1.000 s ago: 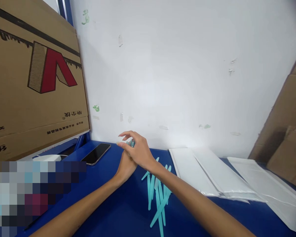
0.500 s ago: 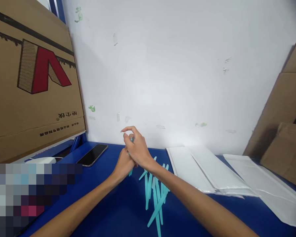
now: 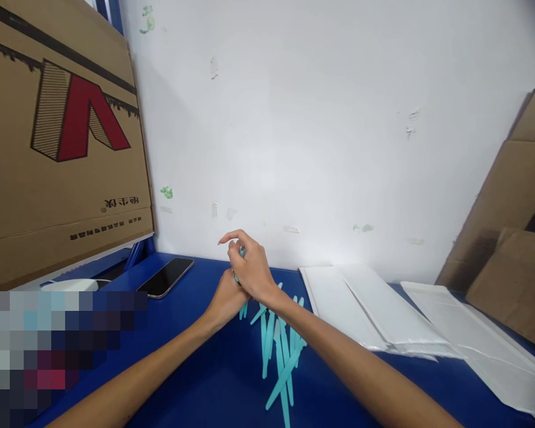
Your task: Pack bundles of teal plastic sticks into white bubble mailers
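My left hand (image 3: 228, 297) is closed round several slim turquoise eyebrow razors (image 3: 243, 311), whose ends stick out below it. Crossing over in front, my right hand (image 3: 252, 264) curls about the upper part of the same bundle, its index finger crooked outward. Between the right thumb and fingers a bit of the turquoise tops shows; the rest of the bundle is hidden by the hands. Beneath the right forearm, more turquoise eyebrow razors (image 3: 283, 362) lie in a loose, crisscrossed pile on the blue table (image 3: 196, 380).
White padded envelopes (image 3: 339, 309) lie on the right, with another white envelope (image 3: 481, 345) beyond. A phone (image 3: 167, 278) rests at the back left. A large cardboard box (image 3: 71, 178) stands left, cardboard pieces (image 3: 508, 267) lean right, and a white wall (image 3: 294, 119) rises behind.
Both hands have shifted slightly to the right, still together on the bundle. More razor ends show below my left hand. The pile on the table looks the same.
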The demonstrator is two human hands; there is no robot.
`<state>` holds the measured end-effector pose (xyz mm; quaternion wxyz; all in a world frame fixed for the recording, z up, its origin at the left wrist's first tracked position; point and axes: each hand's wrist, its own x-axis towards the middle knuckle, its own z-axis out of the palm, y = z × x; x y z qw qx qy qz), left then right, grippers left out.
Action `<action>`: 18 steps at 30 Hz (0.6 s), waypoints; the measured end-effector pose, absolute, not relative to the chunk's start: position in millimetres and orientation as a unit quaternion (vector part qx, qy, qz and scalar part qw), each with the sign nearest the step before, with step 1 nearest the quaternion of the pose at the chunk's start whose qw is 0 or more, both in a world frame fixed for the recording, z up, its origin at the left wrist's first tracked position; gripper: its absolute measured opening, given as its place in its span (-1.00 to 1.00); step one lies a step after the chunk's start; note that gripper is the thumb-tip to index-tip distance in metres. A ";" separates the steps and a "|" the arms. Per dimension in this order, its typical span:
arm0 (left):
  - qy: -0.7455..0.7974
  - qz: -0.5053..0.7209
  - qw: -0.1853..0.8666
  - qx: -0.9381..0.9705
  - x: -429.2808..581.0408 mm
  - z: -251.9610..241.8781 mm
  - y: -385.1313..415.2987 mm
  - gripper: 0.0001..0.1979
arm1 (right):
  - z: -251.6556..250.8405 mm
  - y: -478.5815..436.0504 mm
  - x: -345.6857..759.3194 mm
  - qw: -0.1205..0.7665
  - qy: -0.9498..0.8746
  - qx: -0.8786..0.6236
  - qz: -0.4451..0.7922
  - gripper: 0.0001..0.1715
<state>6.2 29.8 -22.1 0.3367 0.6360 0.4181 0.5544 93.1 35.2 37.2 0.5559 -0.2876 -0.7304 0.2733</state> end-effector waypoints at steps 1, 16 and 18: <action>0.418 0.555 0.327 0.640 6.4 -24.0 29.7 -0.90 | 37.7 36.0 93.6 0.560 -0.726 -0.287 0.278 -0.70; 0.420 0.587 0.328 0.609 5.6 -30.8 35.1 -0.84 | 34.5 42.0 88.1 0.547 -0.704 -0.283 0.353 -0.56; 0.424 0.602 0.327 0.593 4.2 -32.4 37.7 -0.89 | 34.2 40.6 88.2 0.515 -0.735 -0.286 0.337 -0.49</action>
